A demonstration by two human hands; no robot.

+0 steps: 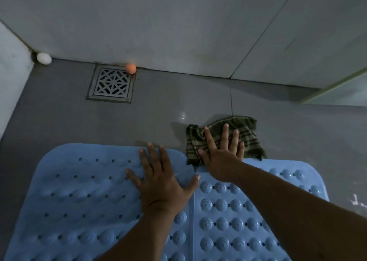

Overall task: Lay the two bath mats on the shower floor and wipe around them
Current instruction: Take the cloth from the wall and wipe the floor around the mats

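Both blue mats (83, 191) lie side by side on the shower floor (59, 121); wiping is in hand. The left hand (160, 183) presses flat, fingers spread; the right hand (222, 153), fingers open, pins the cloth (248, 129) just beyond the mats, needing a sweep along their edge

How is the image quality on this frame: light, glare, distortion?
Head view: dim, bluish, flat light; wall lines bow from the wide lens; a small wet glint beside the cloth; soft shadow left of it; hands and mats are reasonably sharp.
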